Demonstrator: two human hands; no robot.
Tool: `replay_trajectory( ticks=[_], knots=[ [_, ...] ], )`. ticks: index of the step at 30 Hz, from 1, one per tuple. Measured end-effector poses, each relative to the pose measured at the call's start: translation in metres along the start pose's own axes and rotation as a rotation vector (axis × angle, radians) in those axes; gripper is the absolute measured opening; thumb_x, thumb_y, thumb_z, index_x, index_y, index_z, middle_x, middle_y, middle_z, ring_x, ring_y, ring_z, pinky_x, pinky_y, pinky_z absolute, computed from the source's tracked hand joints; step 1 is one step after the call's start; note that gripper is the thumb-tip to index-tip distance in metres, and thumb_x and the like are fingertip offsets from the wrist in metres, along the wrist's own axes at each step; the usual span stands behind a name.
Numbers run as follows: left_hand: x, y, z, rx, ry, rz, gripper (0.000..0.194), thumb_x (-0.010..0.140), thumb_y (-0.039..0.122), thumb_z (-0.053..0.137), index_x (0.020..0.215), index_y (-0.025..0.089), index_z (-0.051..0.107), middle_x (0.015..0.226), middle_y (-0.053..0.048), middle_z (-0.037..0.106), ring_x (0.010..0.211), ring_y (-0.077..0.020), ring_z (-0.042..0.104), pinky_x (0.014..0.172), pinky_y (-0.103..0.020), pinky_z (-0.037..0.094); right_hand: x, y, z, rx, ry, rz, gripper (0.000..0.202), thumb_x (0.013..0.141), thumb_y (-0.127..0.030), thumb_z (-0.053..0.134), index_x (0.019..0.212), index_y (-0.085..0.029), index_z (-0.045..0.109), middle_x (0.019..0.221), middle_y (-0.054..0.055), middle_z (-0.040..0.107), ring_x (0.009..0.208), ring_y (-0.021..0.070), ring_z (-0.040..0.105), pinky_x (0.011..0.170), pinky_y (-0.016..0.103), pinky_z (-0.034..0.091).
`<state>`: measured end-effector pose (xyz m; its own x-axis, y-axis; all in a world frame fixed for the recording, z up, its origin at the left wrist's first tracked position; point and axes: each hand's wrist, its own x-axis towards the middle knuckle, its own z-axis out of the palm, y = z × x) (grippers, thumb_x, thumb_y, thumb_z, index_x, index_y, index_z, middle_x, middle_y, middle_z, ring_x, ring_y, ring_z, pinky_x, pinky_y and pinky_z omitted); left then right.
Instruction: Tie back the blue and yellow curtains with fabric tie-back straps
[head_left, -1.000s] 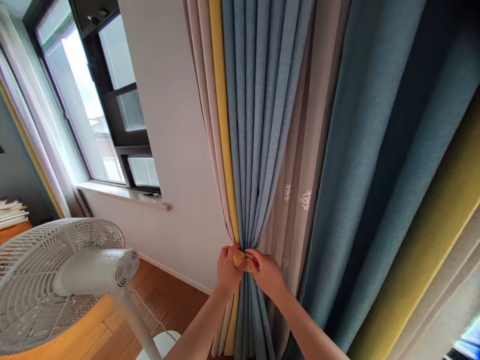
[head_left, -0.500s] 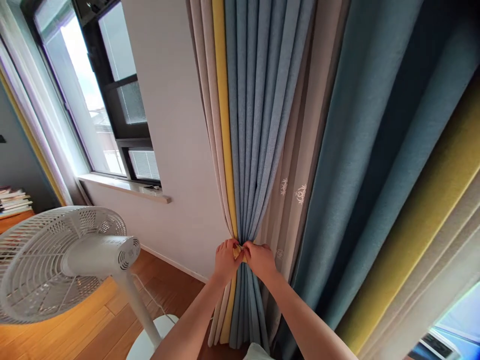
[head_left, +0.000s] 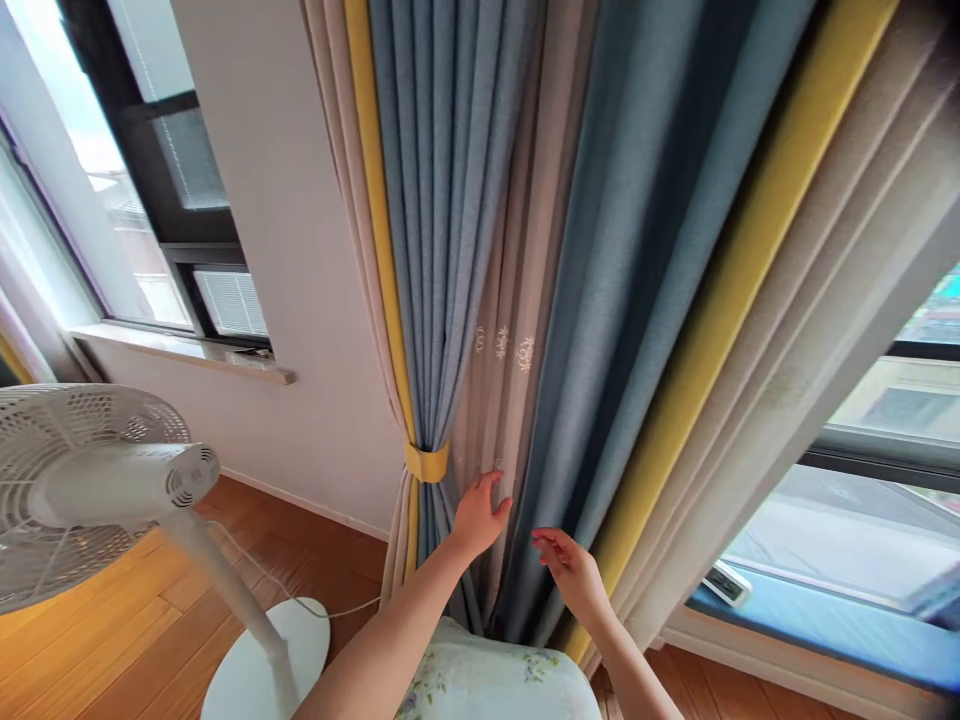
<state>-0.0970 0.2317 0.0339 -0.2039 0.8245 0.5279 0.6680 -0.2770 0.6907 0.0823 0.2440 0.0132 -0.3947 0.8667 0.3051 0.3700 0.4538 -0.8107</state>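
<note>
A yellow tieback [head_left: 426,463] wraps around the gathered blue, yellow and beige curtain [head_left: 442,250], pinching it at the waist. Just right of and below the tieback is my left hand [head_left: 480,517], fingers apart and holding nothing, in front of the sheer curtain [head_left: 499,400]. My right hand [head_left: 571,572] hovers before the second blue curtain [head_left: 622,300], its fingers loosely curved and apart, with nothing between them. This second curtain hangs loose, with a yellow band [head_left: 720,330] and beige edge to its right.
A white standing fan [head_left: 127,490] is at the left, its cable on the wooden floor [head_left: 180,590]. A floral-covered seat [head_left: 502,675] stands below my hands. Windows are at left and right, and a white device [head_left: 726,583] lies on the blue right sill [head_left: 825,620].
Both hands have let go of the yellow tieback and moved right and apart. The view has turned right and down, bringing in the floral seat and more of the right window.
</note>
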Motion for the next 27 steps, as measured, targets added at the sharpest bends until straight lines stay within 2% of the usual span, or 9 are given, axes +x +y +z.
replay_trajectory(
  ticks=[4, 7, 9, 13, 16, 18, 21, 24, 27],
  knots=[
    [0.039, 0.031, 0.055, -0.123, 0.103, -0.075, 0.031, 0.074, 0.024, 0.053, 0.103, 0.016, 0.045, 0.104, -0.010, 0.053, 0.088, -0.0175, 0.054, 0.080, -0.032, 0.042, -0.008, 0.001, -0.033, 0.017, 0.058, 0.013, 0.030, 0.078, -0.040, 0.038, 0.091, -0.020, 0.056, 0.083, 0.008, 0.064, 0.074, 0.0189, 0.060, 0.069, 0.032, 0.049],
    [0.061, 0.048, 0.080, -0.174, 0.165, -0.077, 0.043, 0.069, 0.029, 0.059, 0.106, 0.012, 0.044, 0.107, -0.013, 0.051, 0.095, -0.0200, 0.052, 0.083, -0.032, 0.041, -0.008, -0.005, -0.052, 0.006, 0.092, 0.005, 0.029, 0.078, -0.040, 0.039, 0.090, -0.019, 0.056, 0.084, 0.008, 0.064, 0.073, 0.0186, 0.060, 0.069, 0.032, 0.048],
    [0.067, 0.054, 0.090, -0.198, 0.162, -0.126, 0.042, 0.071, 0.030, 0.058, 0.106, 0.011, 0.045, 0.102, -0.013, 0.054, 0.092, -0.0207, 0.054, 0.080, -0.033, 0.042, -0.008, -0.007, -0.061, -0.016, 0.117, -0.008, 0.030, 0.078, -0.041, 0.039, 0.089, -0.019, 0.057, 0.083, 0.008, 0.064, 0.071, 0.0184, 0.060, 0.068, 0.031, 0.048],
    [0.058, 0.053, 0.098, -0.148, 0.186, -0.163, 0.019, 0.079, 0.026, 0.045, 0.088, 0.014, 0.056, 0.086, -0.009, 0.059, 0.085, -0.0201, 0.056, 0.076, -0.034, 0.043, -0.007, -0.004, -0.074, -0.068, 0.172, -0.053, 0.030, 0.079, -0.042, 0.041, 0.088, -0.020, 0.059, 0.081, 0.006, 0.063, 0.070, 0.0178, 0.059, 0.066, 0.030, 0.047],
    [0.039, 0.050, 0.097, -0.008, 0.353, -0.072, 0.017, 0.074, 0.031, 0.053, 0.076, 0.015, 0.060, 0.107, -0.012, 0.053, 0.107, -0.0253, 0.046, 0.088, -0.040, 0.038, -0.004, 0.000, -0.079, -0.093, 0.235, -0.111, 0.028, 0.079, -0.040, 0.042, 0.088, -0.020, 0.059, 0.086, 0.006, 0.060, 0.074, 0.0171, 0.058, 0.067, 0.029, 0.046],
    [0.027, 0.050, 0.096, 0.014, 0.403, -0.022, 0.017, 0.073, 0.032, 0.055, 0.071, 0.016, 0.061, 0.121, -0.012, 0.045, 0.117, -0.0275, 0.036, 0.095, -0.043, 0.033, -0.001, 0.000, -0.080, -0.110, 0.316, -0.153, 0.027, 0.078, -0.038, 0.042, 0.088, -0.021, 0.060, 0.092, 0.007, 0.057, 0.080, 0.0174, 0.056, 0.070, 0.029, 0.045],
    [0.017, 0.053, 0.094, -0.104, 0.275, 0.048, 0.015, 0.076, 0.030, 0.051, 0.077, 0.019, 0.061, 0.127, -0.008, 0.042, 0.119, -0.0229, 0.037, 0.096, -0.040, 0.034, 0.003, -0.002, -0.080, -0.165, 0.491, -0.190, 0.024, 0.077, -0.038, 0.044, 0.085, -0.021, 0.059, 0.094, 0.007, 0.053, 0.086, 0.0186, 0.053, 0.076, 0.033, 0.042],
    [0.016, 0.055, 0.095, -0.227, 0.151, 0.073, 0.017, 0.078, 0.028, 0.048, 0.089, 0.020, 0.058, 0.122, -0.007, 0.048, 0.114, -0.0181, 0.044, 0.096, -0.035, 0.035, 0.006, -0.004, -0.082, -0.224, 0.708, -0.177, 0.023, 0.075, -0.038, 0.046, 0.080, -0.021, 0.059, 0.091, 0.006, 0.049, 0.089, 0.0199, 0.049, 0.082, 0.037, 0.039],
    [0.017, 0.057, 0.096, -0.259, 0.123, 0.060, 0.020, 0.078, 0.029, 0.048, 0.092, 0.019, 0.058, 0.114, -0.007, 0.055, 0.108, -0.0174, 0.049, 0.093, -0.033, 0.037, 0.007, -0.003, -0.085, -0.252, 0.764, -0.176, 0.025, 0.075, -0.039, 0.045, 0.079, -0.021, 0.062, 0.097, 0.007, 0.047, 0.095, 0.0206, 0.046, 0.086, 0.038, 0.036]
  ],
)
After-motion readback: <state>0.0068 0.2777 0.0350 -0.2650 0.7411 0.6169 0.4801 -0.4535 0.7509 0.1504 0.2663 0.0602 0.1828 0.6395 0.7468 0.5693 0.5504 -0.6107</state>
